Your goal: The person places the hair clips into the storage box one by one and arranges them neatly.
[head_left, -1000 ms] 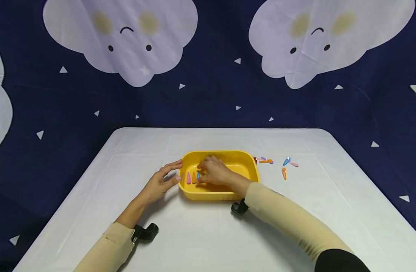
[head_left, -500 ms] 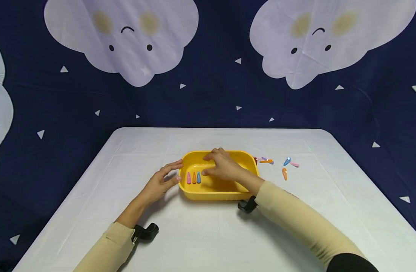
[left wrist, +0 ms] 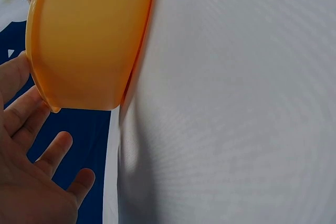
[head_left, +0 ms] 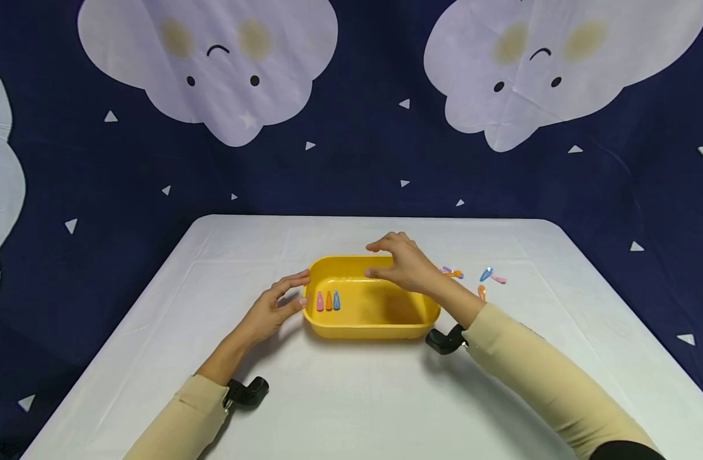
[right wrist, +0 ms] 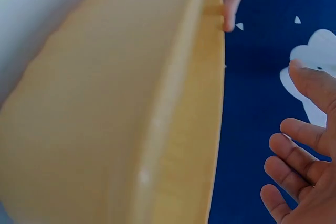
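A yellow tray [head_left: 367,332] sits mid-table. Inside it, at the left end, a pink hair clip [head_left: 319,301], an orange hair clip [head_left: 329,301] and a blue hair clip [head_left: 337,299] stand side by side in a row. My left hand [head_left: 273,308] touches the tray's left rim with thumb and fingertips, its other fingers spread in the left wrist view. Over the back right part of the tray hovers my right hand [head_left: 408,265], thumb and fingers apart and nothing between them. The right wrist view shows this hand [right wrist: 304,166] beyond the tray's wall, fingers relaxed.
Right of the tray lies a small pile of hair clips [head_left: 453,273], partly hidden by the right hand. Further right are another blue clip [head_left: 486,274], a pink clip [head_left: 499,279] and an orange clip [head_left: 481,292]. A white cloth [head_left: 340,396] covers the table.
My right hand has left the blue clip at the end of the row and moved up and to the right across the tray. The left hand has stayed at the rim.
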Motion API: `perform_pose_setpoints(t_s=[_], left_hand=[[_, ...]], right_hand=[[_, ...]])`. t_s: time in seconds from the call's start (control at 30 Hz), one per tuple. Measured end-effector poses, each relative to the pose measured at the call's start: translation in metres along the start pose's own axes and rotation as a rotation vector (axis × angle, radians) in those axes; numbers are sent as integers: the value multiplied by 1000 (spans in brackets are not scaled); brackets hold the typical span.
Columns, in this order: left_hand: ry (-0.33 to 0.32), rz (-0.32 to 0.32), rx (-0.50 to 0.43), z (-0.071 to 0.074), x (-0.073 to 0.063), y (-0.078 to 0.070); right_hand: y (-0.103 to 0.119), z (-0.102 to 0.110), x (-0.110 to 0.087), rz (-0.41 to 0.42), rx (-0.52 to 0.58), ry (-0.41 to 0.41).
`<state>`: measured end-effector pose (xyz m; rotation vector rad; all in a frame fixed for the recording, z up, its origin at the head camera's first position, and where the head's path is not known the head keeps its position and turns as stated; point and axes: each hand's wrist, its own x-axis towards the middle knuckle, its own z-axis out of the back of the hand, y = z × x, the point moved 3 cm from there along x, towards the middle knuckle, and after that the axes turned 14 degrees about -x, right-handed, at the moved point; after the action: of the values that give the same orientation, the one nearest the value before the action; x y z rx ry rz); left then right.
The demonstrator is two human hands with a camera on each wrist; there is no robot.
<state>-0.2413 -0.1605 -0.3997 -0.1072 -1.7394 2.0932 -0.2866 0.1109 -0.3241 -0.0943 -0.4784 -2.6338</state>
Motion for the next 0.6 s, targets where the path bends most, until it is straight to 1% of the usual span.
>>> perform_pose_setpoints(t_s=[0.1,0.33,0.43,0.6], left_hand=[[1,-4,4,0,0,2],[-8,-21,-1,1,-1,1],[-7,-19,1,1,-1,0],[-2,-3,4,1,-1,-1]], right_hand=[[-7,9,-6,-8,15,-19],[-22,29,-19,-14,8,-76],[-32,35,-24,-38,11,-88],[-50,42,-34,-95,26,-84]])
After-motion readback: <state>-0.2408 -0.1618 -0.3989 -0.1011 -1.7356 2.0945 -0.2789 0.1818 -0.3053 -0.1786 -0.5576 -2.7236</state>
